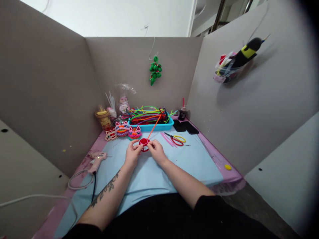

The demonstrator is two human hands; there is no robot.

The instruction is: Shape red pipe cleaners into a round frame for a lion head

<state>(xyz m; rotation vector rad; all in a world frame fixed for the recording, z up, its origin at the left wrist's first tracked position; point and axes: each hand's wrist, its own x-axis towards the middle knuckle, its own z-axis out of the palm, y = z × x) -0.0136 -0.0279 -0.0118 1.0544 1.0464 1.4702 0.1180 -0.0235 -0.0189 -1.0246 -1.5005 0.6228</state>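
Note:
Between my hands, over the blue cloth, is a small round red piece (144, 142) that looks made of pipe cleaner, with a pink line across it. My left hand (133, 152) pinches its left edge between thumb and fingers. At its right edge, the fingertips of my right hand (157, 151) close on it. An orange pipe cleaner (155, 126) rises from the piece near my right fingertips and slants up to the right. Finished-looking animal faces in pink, orange and purple (135, 132) stand just behind my left hand.
Behind the hands is a blue tray (151, 127) full of coloured pipe cleaners. Scissors (177, 139) and pink strips (168, 139) lie to the right, with black phones (188, 127) and a drink cup (182, 113) beyond. A glue gun (97, 162) with its cable lies at left.

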